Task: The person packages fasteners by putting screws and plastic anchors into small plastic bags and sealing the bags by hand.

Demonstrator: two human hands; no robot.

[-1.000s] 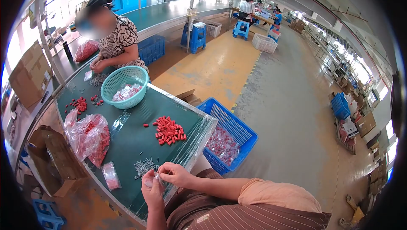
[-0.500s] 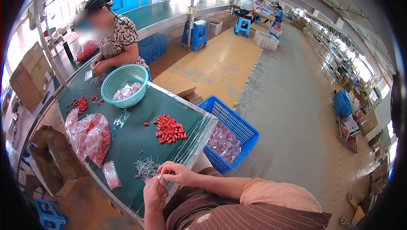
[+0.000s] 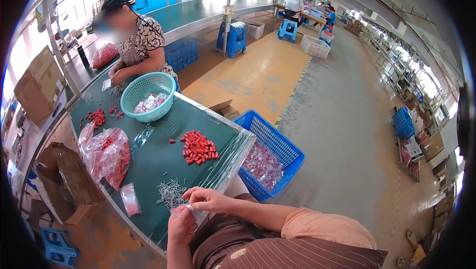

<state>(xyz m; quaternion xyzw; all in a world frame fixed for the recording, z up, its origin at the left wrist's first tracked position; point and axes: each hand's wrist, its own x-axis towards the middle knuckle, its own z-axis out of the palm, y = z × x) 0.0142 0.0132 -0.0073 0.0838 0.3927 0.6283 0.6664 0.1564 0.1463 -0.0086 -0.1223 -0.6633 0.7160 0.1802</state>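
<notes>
My left hand (image 3: pixel 181 225) is closed around a small clear plastic bag (image 3: pixel 199 215) at the table's front edge. Just above it, my right hand (image 3: pixel 208 200) has its fingers bent and pinched at the top of the same bag; what lies between the fingertips is hard to make out. A pile of grey metal screws or pins (image 3: pixel 171 193) lies right beside my hands. Farther up the table is a heap of red cylindrical plugs (image 3: pixel 199 147). To the left are a stack of small flat bags (image 3: pixel 130 199) and a large clear bag of red pieces (image 3: pixel 106 157).
A turquoise basket (image 3: pixel 167 112) with filled packets stands on the green table (image 3: pixel 148 165). Beside the table, a blue crate (image 3: pixel 292 162) holds many packets. Across from me a co-worker (image 3: pixel 144 46) handles a small bag. A cardboard box (image 3: pixel 74 185) sits at left.
The view has shifted slightly. My right fingers have moved a little over the bag's top, and more of the clear bag shows between my hands.
</notes>
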